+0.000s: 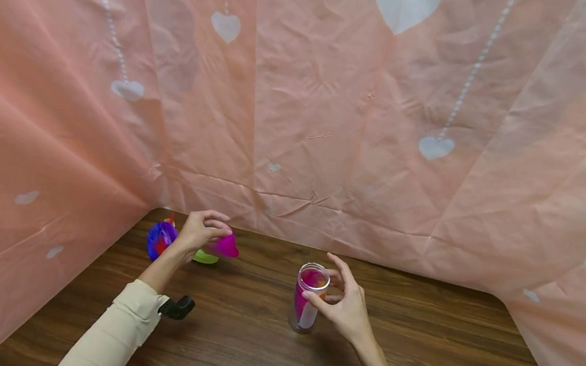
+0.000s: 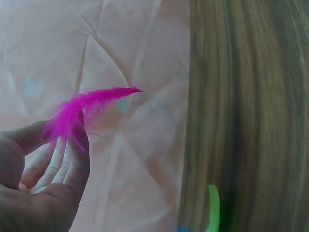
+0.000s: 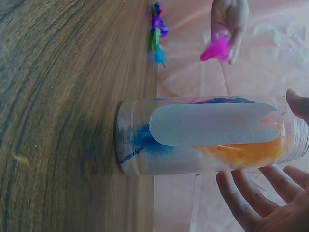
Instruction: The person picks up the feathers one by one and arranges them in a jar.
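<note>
My left hand (image 1: 198, 236) pinches a magenta feather (image 1: 227, 247) between thumb and fingertips above the table's far left part. In the left wrist view the feather (image 2: 91, 106) points away from the fingers, its fluffy end at the fingertips. A clear jar (image 1: 309, 298) stands upright and lidless on the table, with orange, blue and pink feathers inside and a whitish label (image 3: 212, 124) on its side. My right hand (image 1: 347, 307) holds the jar near its mouth, thumb on one side and fingers spread along the other.
Colourful feathers lie at the far left: a blue-purple one (image 1: 157, 241) with red and a lime-green one (image 1: 206, 257). The wooden table (image 1: 237, 341) meets a pink cloth backdrop (image 1: 298, 119) printed with hearts. A black wrist mount (image 1: 177, 308) sits on the left sleeve.
</note>
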A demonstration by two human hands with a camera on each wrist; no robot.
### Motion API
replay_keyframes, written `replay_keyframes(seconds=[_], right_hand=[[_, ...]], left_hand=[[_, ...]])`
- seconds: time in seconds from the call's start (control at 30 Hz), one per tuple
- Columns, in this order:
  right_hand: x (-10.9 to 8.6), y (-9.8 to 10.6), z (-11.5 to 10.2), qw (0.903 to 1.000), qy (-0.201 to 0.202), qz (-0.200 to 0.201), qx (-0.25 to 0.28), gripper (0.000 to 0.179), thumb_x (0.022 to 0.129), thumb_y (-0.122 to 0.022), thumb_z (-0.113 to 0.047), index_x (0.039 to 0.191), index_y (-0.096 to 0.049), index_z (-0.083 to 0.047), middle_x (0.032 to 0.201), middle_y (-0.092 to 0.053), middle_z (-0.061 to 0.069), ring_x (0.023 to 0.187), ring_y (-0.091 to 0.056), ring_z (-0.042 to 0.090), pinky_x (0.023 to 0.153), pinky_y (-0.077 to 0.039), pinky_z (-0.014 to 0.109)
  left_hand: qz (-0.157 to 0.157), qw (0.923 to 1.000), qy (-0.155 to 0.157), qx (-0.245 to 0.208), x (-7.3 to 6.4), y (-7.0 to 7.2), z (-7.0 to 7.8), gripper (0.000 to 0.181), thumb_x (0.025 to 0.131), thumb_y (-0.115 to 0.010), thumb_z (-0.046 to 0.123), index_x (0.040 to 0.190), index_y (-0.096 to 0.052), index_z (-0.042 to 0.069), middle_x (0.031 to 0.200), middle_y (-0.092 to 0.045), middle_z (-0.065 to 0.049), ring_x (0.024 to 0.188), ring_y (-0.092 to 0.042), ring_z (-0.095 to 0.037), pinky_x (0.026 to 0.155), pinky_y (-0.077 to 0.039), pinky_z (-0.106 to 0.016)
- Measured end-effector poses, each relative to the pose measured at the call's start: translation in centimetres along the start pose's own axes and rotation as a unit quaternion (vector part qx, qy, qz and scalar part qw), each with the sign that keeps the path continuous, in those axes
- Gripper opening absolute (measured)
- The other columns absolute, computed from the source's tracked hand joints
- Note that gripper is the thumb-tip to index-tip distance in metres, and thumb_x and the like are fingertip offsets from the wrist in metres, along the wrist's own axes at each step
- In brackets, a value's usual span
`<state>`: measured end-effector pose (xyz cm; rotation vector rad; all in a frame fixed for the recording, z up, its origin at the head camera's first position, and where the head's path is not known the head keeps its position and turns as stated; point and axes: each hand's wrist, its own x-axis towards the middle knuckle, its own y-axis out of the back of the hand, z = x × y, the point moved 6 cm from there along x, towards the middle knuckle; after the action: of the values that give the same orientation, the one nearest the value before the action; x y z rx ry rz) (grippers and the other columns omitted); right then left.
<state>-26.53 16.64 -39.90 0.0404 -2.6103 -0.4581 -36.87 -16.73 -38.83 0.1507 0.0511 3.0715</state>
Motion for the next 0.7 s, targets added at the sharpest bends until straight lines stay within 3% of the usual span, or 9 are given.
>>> replay_keyframes(seconds=[0.2, 0.37, 0.7], right_hand=[[0.0, 0.0, 0.2, 1.0000, 0.000, -0.003, 0.000, 0.082, 0.078, -0.091, -0.008, 0.148, -0.050, -0.009, 0.111, -0.074, 0.013, 0.094, -0.072, 0.032, 0.070, -0.063, 0.032], [0.0, 0.0, 0.2, 1.0000, -0.002, -0.003, 0.004, 0.081, 0.078, -0.091, -0.009, 0.148, -0.050, -0.009, 0.112, -0.074, 0.013, 0.094, -0.072, 0.031, 0.070, -0.063, 0.032], [0.0, 0.1, 0.1, 1.0000, 0.000, -0.001, 0.007, 0.080, 0.078, -0.091, -0.008, 0.147, -0.051, -0.009, 0.111, -0.074, 0.012, 0.093, -0.072, 0.029, 0.070, -0.063, 0.034]], left_hand=[[-0.020, 0.9998, 0.002, -0.007, -0.2, -1.4, 1.0, 0.028, 0.091, -0.070, -0.011, 0.118, -0.063, -0.012, 0.078, -0.073, 0.004, 0.071, -0.071, -0.007, 0.063, -0.058, -0.020], [-0.023, 0.9997, -0.005, 0.011, -0.3, -2.0, 1.8, 0.029, 0.091, -0.072, -0.010, 0.119, -0.063, -0.012, 0.077, -0.074, 0.004, 0.070, -0.071, -0.006, 0.061, -0.057, -0.021], [-0.025, 0.9996, -0.011, -0.002, -0.8, -3.5, 3.0, 0.028, 0.089, -0.073, -0.011, 0.116, -0.065, -0.011, 0.079, -0.075, 0.004, 0.071, -0.071, -0.007, 0.065, -0.059, -0.023]])
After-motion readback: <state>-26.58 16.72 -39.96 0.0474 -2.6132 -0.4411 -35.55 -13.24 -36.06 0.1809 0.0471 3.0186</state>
